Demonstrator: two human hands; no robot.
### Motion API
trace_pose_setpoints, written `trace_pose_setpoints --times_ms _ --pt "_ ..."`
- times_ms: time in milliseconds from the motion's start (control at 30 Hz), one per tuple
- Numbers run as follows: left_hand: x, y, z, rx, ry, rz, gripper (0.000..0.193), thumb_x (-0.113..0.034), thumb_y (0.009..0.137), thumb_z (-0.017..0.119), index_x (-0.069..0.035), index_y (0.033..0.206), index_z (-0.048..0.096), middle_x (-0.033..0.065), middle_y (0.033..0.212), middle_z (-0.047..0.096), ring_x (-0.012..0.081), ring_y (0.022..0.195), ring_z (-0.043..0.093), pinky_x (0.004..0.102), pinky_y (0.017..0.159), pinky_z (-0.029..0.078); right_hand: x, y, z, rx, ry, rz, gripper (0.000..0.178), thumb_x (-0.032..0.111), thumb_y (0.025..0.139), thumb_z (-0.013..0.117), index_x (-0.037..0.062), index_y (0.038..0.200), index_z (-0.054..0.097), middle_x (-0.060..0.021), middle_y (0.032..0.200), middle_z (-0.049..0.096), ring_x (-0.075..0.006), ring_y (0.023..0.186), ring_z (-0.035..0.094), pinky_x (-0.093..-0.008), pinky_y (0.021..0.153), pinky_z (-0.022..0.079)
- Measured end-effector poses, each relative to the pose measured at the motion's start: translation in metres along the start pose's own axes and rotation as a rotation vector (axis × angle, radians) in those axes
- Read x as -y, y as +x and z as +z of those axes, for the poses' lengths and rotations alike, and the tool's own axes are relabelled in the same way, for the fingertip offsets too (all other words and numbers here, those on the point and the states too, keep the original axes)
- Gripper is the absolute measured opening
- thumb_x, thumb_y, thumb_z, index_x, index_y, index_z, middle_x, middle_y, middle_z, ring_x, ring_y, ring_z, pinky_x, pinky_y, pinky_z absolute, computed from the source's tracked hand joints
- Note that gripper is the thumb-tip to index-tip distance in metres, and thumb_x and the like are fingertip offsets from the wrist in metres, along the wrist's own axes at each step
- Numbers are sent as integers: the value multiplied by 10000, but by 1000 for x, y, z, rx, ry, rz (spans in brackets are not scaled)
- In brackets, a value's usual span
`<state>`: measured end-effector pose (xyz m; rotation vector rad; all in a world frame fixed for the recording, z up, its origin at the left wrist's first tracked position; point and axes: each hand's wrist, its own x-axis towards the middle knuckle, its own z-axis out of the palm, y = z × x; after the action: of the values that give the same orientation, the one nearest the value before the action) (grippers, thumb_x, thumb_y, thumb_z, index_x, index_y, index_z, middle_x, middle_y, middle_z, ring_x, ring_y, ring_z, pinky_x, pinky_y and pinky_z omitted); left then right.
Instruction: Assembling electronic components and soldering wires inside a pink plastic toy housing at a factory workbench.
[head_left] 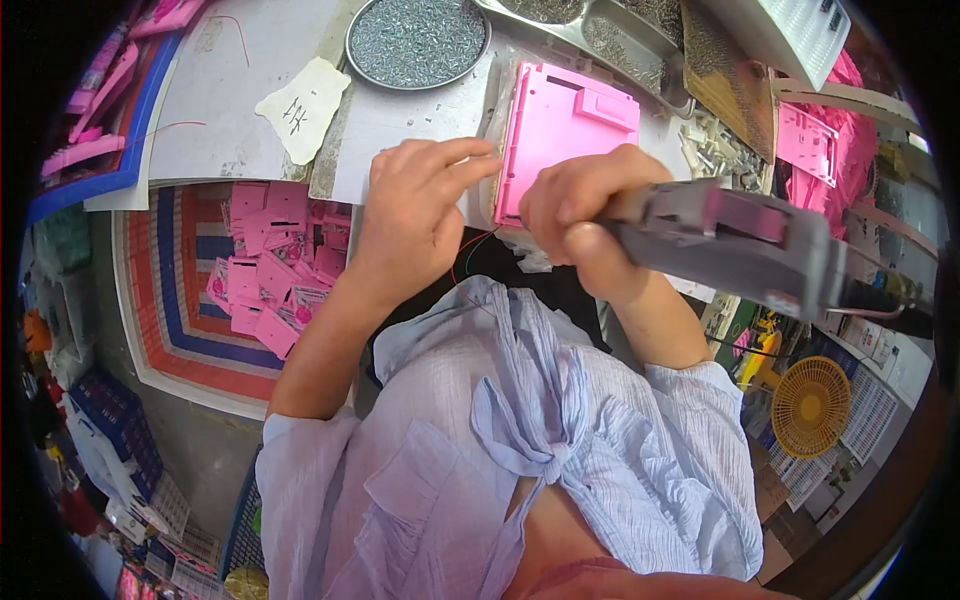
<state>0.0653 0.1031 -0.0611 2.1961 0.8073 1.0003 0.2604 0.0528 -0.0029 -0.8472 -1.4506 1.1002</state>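
Observation:
A pink plastic housing [558, 125] with a raised rectangular block lies on the worktable in front of me. At its left edge is my left hand [420, 210], fingers stretched toward the rim and apart; the fingertips appear to touch the edge. My right hand [592, 210] is closed around a grey electric screwdriver [735, 245], held over the housing's lower right corner. The tool's body points off to the right with a dark cable end. Its tip is hidden behind my right hand.
A round metal dish of screws [418, 42] and a compartmented metal tray [610, 40] stand at the back. A torn paper piece [303, 108] lies left. Pink parts fill a striped-lined box [170, 300] below left. Small pale parts [725, 150] lie right, near a yellow basket [811, 407].

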Motion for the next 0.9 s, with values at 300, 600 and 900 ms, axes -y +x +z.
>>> trace_pose_setpoints --times_ms 300,600,900 --pt "23 44 24 -72 47 154 360 34 735 584 -75 1054 710 55 1092 710 276 1014 628 415 875 457 -19 -1 1 82 -206 -191 178 -23 889 678 22 957 520 -75 668 565 -175 567 569 -328 521 477" --pt "-18 67 72 259 136 314 275 -140 804 746 -102 1076 744 49 1154 696 285 1105 605 441 957 449 15 -20 -125 -481 121 -277 115 88 965 583 4 1043 584 -35 594 515 -119 475 474 -294 474 433" --pt "-20 65 75 285 177 246 262 -156 798 775 -130 1058 762 21 1143 698 267 1117 596 432 987 412 -10 -8 -127 -415 175 -281 87 84 952 579 18 942 523 -47 581 475 -147 492 452 -323 481 389"
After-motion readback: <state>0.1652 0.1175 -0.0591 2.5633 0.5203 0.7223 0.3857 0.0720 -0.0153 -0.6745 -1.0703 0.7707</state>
